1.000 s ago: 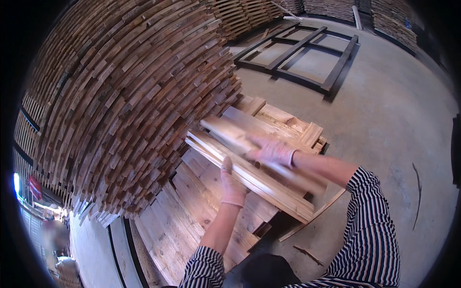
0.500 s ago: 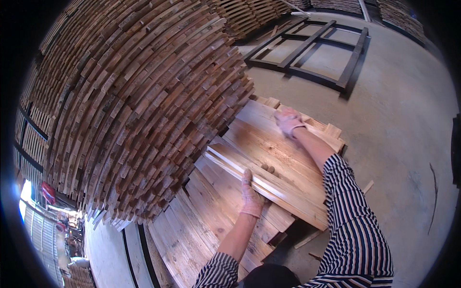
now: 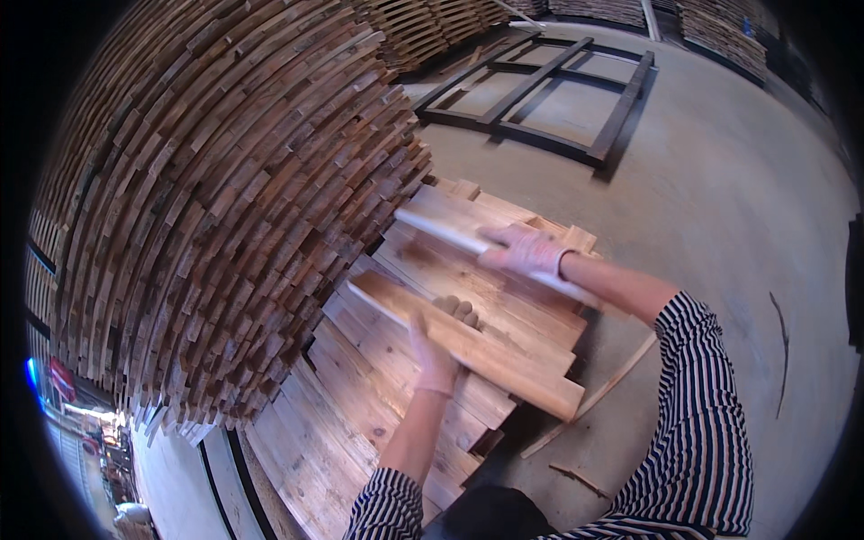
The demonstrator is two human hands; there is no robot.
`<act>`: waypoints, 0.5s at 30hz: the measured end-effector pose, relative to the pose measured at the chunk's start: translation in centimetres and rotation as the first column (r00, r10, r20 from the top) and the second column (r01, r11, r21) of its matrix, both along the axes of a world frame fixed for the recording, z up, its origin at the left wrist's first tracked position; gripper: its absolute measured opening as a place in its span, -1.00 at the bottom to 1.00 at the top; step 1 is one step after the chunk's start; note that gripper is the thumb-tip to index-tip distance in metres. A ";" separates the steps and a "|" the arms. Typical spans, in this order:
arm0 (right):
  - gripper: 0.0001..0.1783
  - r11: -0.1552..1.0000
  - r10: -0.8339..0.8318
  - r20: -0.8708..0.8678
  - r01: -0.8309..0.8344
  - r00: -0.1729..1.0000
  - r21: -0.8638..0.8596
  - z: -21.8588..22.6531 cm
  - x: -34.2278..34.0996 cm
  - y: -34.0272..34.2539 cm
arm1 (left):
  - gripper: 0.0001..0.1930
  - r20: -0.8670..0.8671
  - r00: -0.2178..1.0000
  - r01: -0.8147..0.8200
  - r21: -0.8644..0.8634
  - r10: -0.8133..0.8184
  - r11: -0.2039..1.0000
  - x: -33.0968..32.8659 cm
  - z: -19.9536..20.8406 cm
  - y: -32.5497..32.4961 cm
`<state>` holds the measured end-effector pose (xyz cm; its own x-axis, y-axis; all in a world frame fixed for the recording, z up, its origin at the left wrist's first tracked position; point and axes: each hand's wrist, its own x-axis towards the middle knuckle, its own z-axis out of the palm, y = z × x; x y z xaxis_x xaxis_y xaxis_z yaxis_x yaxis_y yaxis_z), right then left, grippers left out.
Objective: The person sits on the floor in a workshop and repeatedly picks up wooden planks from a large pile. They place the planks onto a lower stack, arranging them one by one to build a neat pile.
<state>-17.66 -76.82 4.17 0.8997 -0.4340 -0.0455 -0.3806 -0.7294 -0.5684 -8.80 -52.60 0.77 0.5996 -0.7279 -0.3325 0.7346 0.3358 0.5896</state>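
My left hand (image 3: 436, 362), in a pale pinkish glove, grips a wooden board (image 3: 513, 362) near its middle. The thumb lies on the near side and grey fingertips show over the far edge. This board is held slantwise above a layer of boards (image 3: 360, 373) lying side by side. Farther off, my right hand (image 3: 529, 252), gloved alike, is closed over a second board (image 3: 441, 230), which is tilted up on edge and slightly blurred. Its fingers lie across the board's top; their undersides are hidden.
A tall stack of rough-edged slats (image 3: 225, 198) rises close on the left. A dark metal frame (image 3: 540, 99) lies on the concrete floor (image 3: 711, 180) at the back. Thin wood strips (image 3: 594, 396) lie on the floor at the near right.
My right hand has come to hold a board at the far side and tilts it up. My left hand holds its board, now turned with the broad face showing. The view has shifted rightward.
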 end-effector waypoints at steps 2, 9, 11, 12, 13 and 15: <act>-0.25 0.992 -0.082 -0.043 0.077 0.996 -0.101 0.0 1.7 -4.3 | -0.29 -0.009 1.000 0.003 -0.091 -0.003 0.996 0.2 -1.0 0.9; -0.50 0.963 -0.256 -0.138 0.241 0.957 -0.116 -3.7 8.5 -11.6 | -0.20 -0.088 0.994 0.052 -0.168 -0.068 0.984 1.3 -3.9 0.2; -0.50 0.963 -0.199 -0.154 0.164 0.968 -0.213 -4.3 9.9 -10.1 | -0.20 -0.099 0.993 0.036 -0.201 -0.057 0.979 1.7 -4.0 0.8; -0.51 0.956 -0.172 -0.157 0.127 0.973 -0.263 -4.2 10.5 -9.3 | -0.21 -0.092 0.994 0.039 -0.223 -0.061 0.974 1.9 -3.8 1.2; -0.51 0.951 -0.172 -0.100 0.138 0.980 -0.277 -4.9 10.9 -9.1 | -0.21 -0.085 0.994 0.041 -0.243 -0.064 0.969 2.0 -3.7 1.8; -0.53 0.936 -0.181 0.015 0.177 0.983 -0.305 -6.0 10.6 -9.8 | -0.29 -0.103 0.994 0.017 -0.228 -0.042 0.973 1.3 -2.3 0.7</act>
